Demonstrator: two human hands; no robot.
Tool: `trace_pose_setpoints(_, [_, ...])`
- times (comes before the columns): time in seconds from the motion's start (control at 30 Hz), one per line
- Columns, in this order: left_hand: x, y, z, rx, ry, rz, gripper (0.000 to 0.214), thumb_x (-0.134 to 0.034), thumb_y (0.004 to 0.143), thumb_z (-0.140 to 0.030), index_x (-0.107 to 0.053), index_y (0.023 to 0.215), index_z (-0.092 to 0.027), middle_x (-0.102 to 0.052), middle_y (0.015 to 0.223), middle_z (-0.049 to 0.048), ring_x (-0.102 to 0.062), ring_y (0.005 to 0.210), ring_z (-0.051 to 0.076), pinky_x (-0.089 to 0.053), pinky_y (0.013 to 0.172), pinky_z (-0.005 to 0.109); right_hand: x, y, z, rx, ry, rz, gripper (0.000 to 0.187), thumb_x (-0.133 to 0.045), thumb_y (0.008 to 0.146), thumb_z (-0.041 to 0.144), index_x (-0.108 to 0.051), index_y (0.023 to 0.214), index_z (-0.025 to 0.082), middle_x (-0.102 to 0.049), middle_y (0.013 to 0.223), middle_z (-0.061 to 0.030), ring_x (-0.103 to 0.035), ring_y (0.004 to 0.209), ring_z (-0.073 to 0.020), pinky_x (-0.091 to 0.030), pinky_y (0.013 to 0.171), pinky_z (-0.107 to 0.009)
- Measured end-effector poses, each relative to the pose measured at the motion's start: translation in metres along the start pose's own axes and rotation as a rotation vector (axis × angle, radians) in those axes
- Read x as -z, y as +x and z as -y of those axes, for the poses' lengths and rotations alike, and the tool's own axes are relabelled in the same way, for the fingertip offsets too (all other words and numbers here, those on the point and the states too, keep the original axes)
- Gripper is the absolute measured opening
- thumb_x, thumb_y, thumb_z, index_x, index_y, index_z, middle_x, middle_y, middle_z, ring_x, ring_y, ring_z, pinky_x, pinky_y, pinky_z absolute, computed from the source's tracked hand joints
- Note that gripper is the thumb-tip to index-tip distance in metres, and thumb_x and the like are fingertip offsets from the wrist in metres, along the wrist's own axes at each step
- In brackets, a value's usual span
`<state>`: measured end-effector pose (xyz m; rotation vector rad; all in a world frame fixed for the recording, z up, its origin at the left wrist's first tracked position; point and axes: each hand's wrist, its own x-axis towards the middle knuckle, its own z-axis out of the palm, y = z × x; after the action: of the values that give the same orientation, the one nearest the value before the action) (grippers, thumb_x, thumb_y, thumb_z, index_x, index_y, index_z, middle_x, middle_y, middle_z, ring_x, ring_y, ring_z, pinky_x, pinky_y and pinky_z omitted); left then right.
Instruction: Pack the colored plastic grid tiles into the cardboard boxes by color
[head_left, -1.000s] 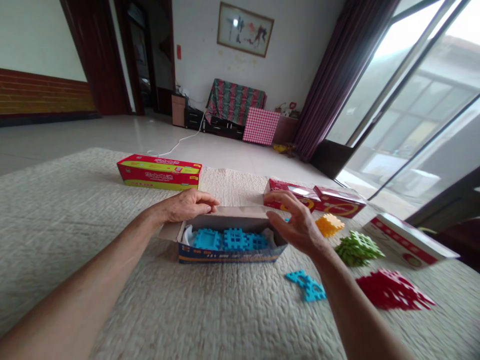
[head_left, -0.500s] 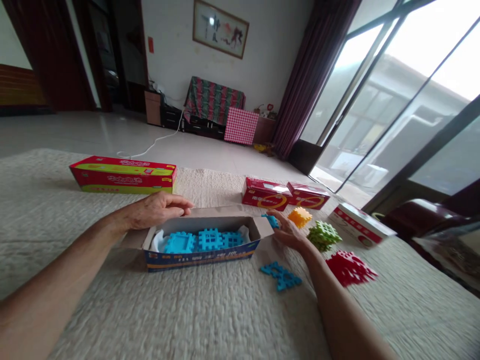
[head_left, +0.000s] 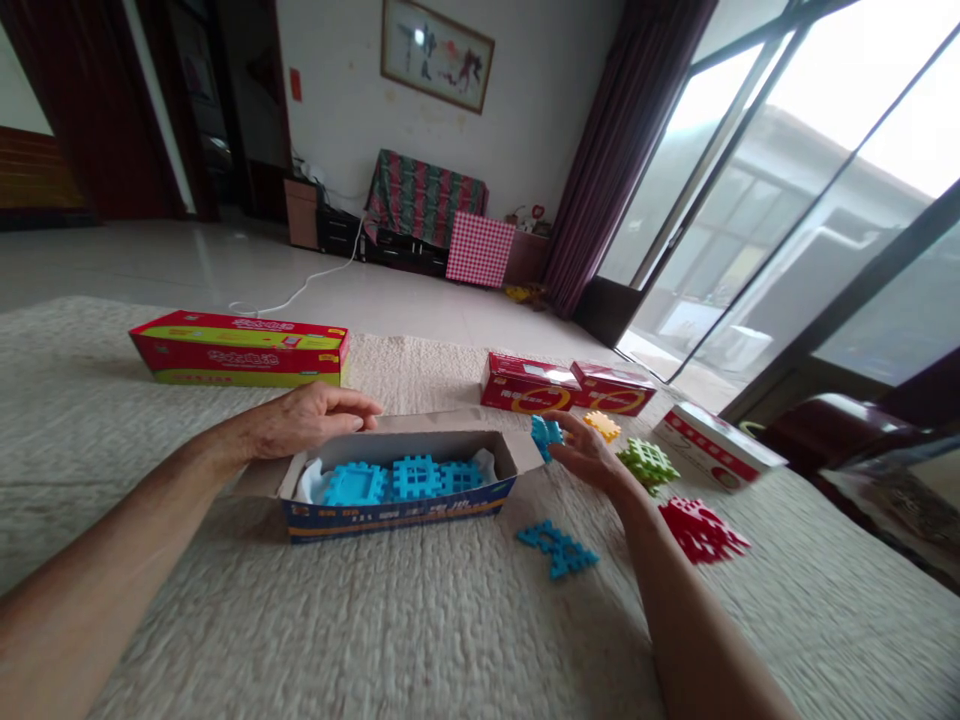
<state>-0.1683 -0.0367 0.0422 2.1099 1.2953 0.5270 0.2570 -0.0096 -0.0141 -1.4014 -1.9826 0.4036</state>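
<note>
Room: tiled floor [head_left: 420, 315], purple curtain [head_left: 592, 150] and tall glass doors [head_left: 787, 200] are standing behind a pale, ridged cover [head_left: 420, 620], which is carrying every item below.

Right hand [head_left: 589, 450]: grip is bending around the right side of a blue piece [head_left: 545, 436], just beyond the box's right flap [head_left: 530, 452]; whether it is closing firmly on it, cannot tell.

Left hand [head_left: 307, 420]: fingers are curling over the box's back left edge, apparently for steadying it; how tightly, cannot tell.

Blue box, one [head_left: 330, 522]: lying lengthwise between the arms, its flaps folding outward, so its mouth is facing up and giving access.

Blue pieces, several [head_left: 356, 485]: lying inside in a row, white lining showing at both ends.

Blue pair [head_left: 556, 550]: lying flat outside, near the front right corner.

Yellow piece [head_left: 602, 426], green stack [head_left: 649, 462], red stack [head_left: 701, 530]: sitting rightward, seemingly sorted by colour, crowding the right arm's outer side.

Red boxes, two [head_left: 531, 385]; white box [head_left: 716, 450]: bordering the pieces behind and to the right.

Red-green box [head_left: 240, 350]: standing behind the left hand, near the cover's back edge.

Open room: bare cover is stretching in front of the box, between the forearms.
</note>
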Motion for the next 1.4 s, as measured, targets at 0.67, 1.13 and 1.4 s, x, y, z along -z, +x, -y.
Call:
trace_pose_setpoints(0.67, [0.0,-0.001,-0.003,-0.037,-0.005,0.001,0.035,-0.051,0.078,-0.034,-0.071,0.104,-0.021,-0.074,0.1,-0.001,-0.065,0.096,0.019,-0.047,0.087,0.025,-0.008,-0.015,0.15,0.381,-0.124,0.284,0.042,-0.065,0.07,0.015,-0.061,0.111,0.023,-0.066,0.109,-0.0037,-0.062,0.096,-0.0186,-0.049,0.086,-0.033])
trace_pose_setpoints(1.13, [-0.001,0.0,-0.002,-0.012,-0.014,-0.015,0.037,-0.052,0.078,-0.037,-0.071,0.106,-0.022,-0.074,0.1,-0.0009,-0.066,0.097,0.019,-0.048,0.088,0.026,0.0,-0.01,0.136,0.421,-0.098,0.192,0.043,-0.062,0.075,0.017,-0.059,0.117,0.024,-0.065,0.118,-0.005,-0.061,0.106,-0.0207,-0.049,0.092,-0.038])
trace_pose_setpoints(1.4, [-0.001,-0.001,-0.001,-0.01,-0.023,0.0,0.036,-0.053,0.078,-0.037,-0.071,0.106,-0.023,-0.074,0.102,-0.0003,-0.065,0.097,0.02,-0.048,0.088,0.028,0.013,0.006,0.054,0.123,-0.314,0.017,0.056,-0.048,0.064,0.001,-0.063,0.114,0.022,-0.068,0.114,-0.0079,-0.064,0.104,-0.0244,-0.05,0.093,-0.042])
